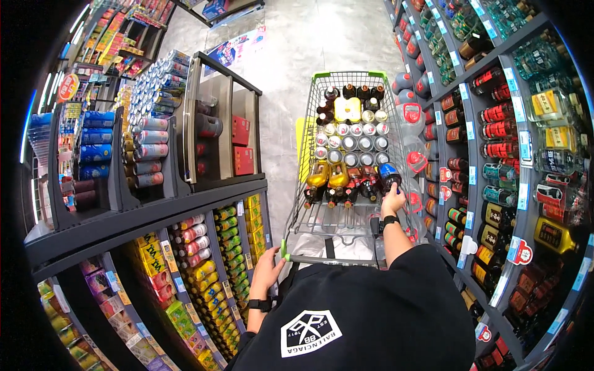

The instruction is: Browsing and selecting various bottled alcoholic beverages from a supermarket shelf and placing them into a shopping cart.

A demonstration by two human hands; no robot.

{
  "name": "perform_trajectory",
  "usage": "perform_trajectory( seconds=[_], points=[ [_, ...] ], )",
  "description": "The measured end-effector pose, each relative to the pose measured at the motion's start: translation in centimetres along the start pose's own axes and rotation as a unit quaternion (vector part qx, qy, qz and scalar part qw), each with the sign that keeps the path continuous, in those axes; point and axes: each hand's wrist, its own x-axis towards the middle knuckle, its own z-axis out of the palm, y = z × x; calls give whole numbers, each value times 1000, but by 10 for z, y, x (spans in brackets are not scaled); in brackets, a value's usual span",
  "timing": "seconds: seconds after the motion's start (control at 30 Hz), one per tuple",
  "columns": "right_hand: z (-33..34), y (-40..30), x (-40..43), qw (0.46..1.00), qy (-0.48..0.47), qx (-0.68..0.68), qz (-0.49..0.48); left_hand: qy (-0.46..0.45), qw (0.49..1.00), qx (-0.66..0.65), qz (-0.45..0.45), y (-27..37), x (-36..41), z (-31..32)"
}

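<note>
My right hand (393, 200) grips the neck end of a dark bottle with a blue label (389, 171). The bottle lies at the right end of a row in a wire shopping cart (320, 218). Beside it are dark bottles with red labels (369, 177) and two gold-labelled bottles (338, 175), necks towards me. Beyond them, several cans (350, 144) stand in rows, then a yellow-and-white pack (348, 109) and dark capped bottles (364, 92). My left hand (267, 269) is at the green left corner (284, 249) of the cart handle (325, 260), fingers apart and holding nothing.
Shelves of dark sauce bottles (499, 116) and clear bottles run close along the right, with large red-handled jugs (413, 113) low beside the cart. Left stands a shelf unit with drink cans (153, 137), boxed drinks (153, 259) and red boxes (241, 160). Grey floor (292, 41) stretches ahead.
</note>
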Motion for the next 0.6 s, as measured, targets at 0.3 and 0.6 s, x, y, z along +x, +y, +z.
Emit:
perform_trajectory(
  seconds=[0.3, 0.6],
  points=[
    [-88, -88, -81, 954, 51, 15, -294, 1, 989, -40, 141, -15, 33, -18],
    [-212, -177, -267, 928, -205, 177, -255, -175, 892, -249, 333, 32, 66, -48]
  ],
)
